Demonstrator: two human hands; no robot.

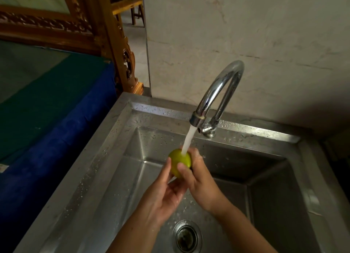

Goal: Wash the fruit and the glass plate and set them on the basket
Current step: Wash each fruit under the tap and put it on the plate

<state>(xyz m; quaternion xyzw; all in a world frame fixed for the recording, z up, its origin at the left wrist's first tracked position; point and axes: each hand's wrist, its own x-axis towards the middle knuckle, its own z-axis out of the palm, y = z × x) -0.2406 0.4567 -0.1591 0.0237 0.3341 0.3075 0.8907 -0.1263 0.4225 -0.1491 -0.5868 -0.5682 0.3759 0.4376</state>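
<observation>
Pale marbled wall tiles [255, 35] back a stainless steel sink [106, 158] whose brushed rim is beaded with water drops. From the rim rises a chrome gooseneck tap [217, 93], its spout curving over to the basin, and a white stream of water [188, 139] falls from it onto a green fruit [180, 161]. The fruit is round and smooth-skinned, yellowish green, so no long axis can be told; the stream strikes its top.

Both hands hold it above the basin, near the back wall of the sink. The left hand [162, 194] cups it from below and from the left, fingers curled up along its side. The right hand [198, 177] closes on it from the right, its thumb pressed across the front of the skin and its fingers wrapped behind. Both are wet.

Below the wrists, the round metal drain [186, 237] sits in the basin floor. Left of the sink lies blue and green cloth [56, 120], with a carved wooden frame [106, 35] beyond it.
</observation>
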